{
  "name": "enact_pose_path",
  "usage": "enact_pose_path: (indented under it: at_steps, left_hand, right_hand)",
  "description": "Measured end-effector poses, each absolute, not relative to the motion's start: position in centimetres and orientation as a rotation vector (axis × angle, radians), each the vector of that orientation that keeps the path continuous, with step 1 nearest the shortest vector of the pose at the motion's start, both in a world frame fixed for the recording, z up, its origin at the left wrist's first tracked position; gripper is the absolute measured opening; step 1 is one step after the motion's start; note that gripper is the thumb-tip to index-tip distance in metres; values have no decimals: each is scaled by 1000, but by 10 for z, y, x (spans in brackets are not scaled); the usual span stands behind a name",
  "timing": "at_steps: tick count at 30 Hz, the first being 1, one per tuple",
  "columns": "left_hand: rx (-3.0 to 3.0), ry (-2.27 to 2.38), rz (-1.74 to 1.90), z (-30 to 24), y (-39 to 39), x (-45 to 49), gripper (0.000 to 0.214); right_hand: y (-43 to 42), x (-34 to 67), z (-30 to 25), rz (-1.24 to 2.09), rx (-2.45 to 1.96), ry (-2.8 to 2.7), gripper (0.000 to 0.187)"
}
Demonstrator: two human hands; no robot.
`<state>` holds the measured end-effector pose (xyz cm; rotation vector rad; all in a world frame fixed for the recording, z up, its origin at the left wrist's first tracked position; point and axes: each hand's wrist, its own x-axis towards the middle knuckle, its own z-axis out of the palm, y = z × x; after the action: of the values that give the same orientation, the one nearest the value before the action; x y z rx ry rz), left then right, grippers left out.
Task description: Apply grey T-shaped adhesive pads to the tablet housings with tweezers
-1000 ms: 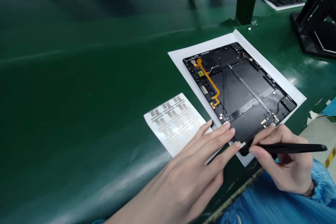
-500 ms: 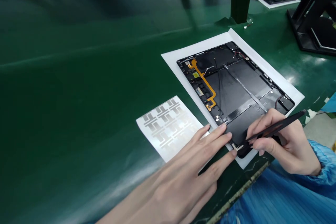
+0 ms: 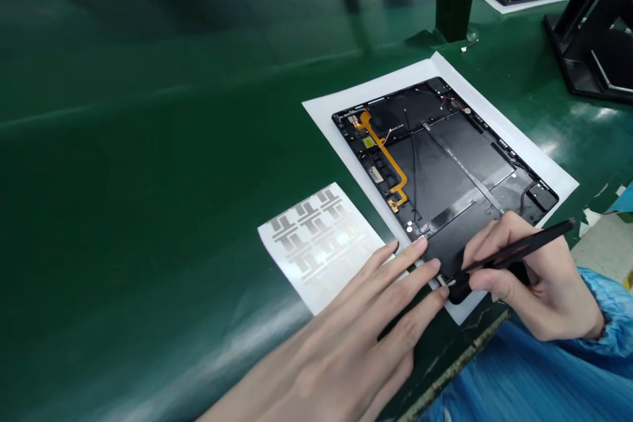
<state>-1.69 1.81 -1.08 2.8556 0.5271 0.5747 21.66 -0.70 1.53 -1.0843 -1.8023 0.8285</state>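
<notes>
Shining in patches, green worktop (image 3: 148, 171) bears black stand (image 3: 583, 10); right hand (image 3: 531, 283) clamped on black tool (image 3: 524, 247), left hand (image 3: 346, 349) splayed.

Left hand (image 3: 353, 343) covers part of the patterned sheet (image 3: 301, 237); right hand (image 3: 537, 287) hides part of the open shell (image 3: 435, 175) from me. Black stand (image 3: 576, 56) cut by right edge. Grey ribbon's (image 3: 463, 169) print too small for me.

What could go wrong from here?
The black tool in the right hand ends close to the left hand; a slip might jab a finger.
The open device shell exposes an orange ribbon cable, which a stray knock could damage.
The shell lies on a white sheet, which might slide.
</notes>
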Motion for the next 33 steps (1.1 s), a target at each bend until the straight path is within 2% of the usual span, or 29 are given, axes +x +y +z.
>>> enact_pose_path:
  at_steps: [4,11,15,22,26,33]
  left_hand:
    - [2843,556,570,-9,18,-14,52]
    - [2853,636,494,-7,13,-7,59]
    - [2894,746,533,3,9,2,50]
    - [2799,937,526,25,102,9,44]
    - [2738,1020,418,32,135,11,63]
    - [2659,757,92,26,90,25,81]
  right_hand:
    - [-12,220,12,922,-1104,-1552,6]
    - [-12,220,8,964,-1087,-1425,10]
    - [-9,221,7,920,-1092,-1461,14]
    - [-5,223,3,775,-1155,-1596,20]
    - [-4,224,3,745,-1148,-1660,19]
    - [-4,224,5,706,-1156,-1715,19]
